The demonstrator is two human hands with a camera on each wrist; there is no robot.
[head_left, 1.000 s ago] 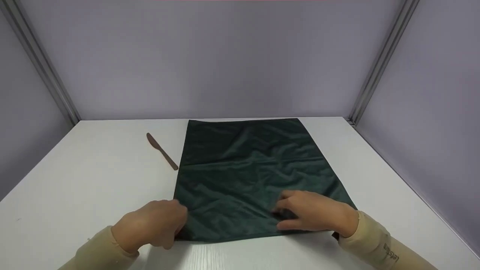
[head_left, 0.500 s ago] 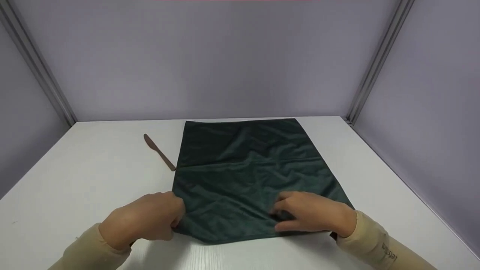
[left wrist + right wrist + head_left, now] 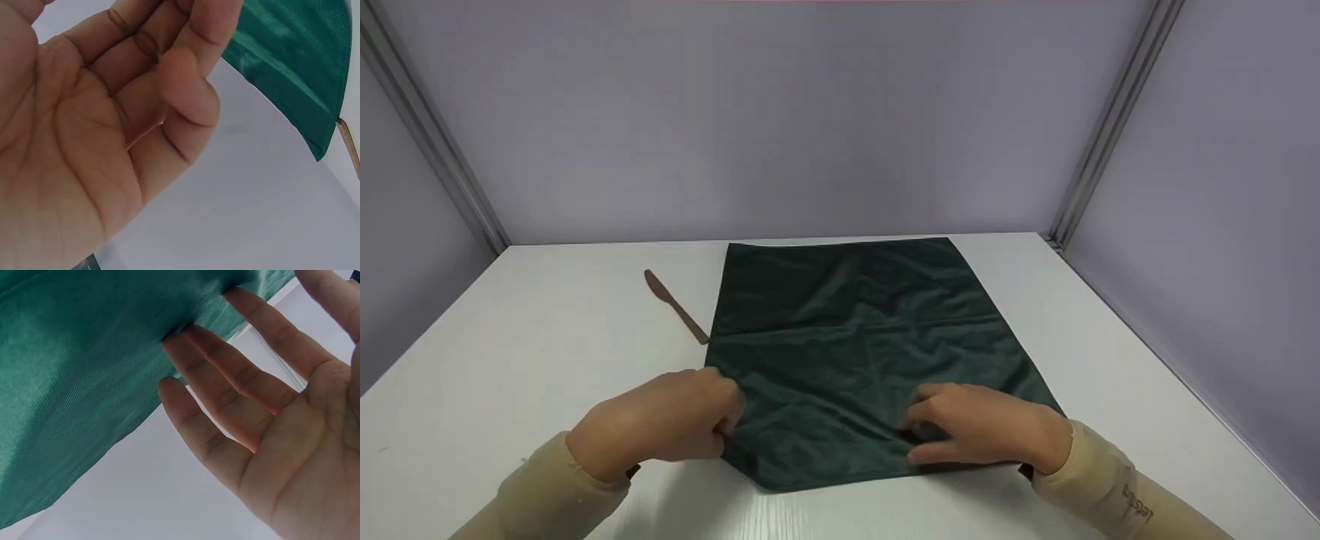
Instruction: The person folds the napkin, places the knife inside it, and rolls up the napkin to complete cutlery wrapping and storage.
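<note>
A dark green cloth [image 3: 855, 337] lies spread on the white table [image 3: 510, 352], wrinkled, with a crease across its middle. My left hand [image 3: 712, 420] has its fingers curled at the cloth's near-left corner and pinches it; that corner is drawn inward, so the near edge runs slantwise. In the left wrist view the thumb of the left hand [image 3: 185, 84] presses against the fingers, with the cloth [image 3: 292, 62] beyond. My right hand [image 3: 952, 424] rests on the cloth near its front edge. The right wrist view shows straight fingers [image 3: 225, 394] touching the cloth [image 3: 84, 382].
A brown wooden knife [image 3: 675, 306] lies on the table just left of the cloth, its handle end touching the cloth's left edge. Grey-violet walls with metal corner posts close in the table at the back and both sides.
My left hand has moved up and to the right with the near-left corner, turning that corner inward. The right hand has stayed in place on the cloth.
</note>
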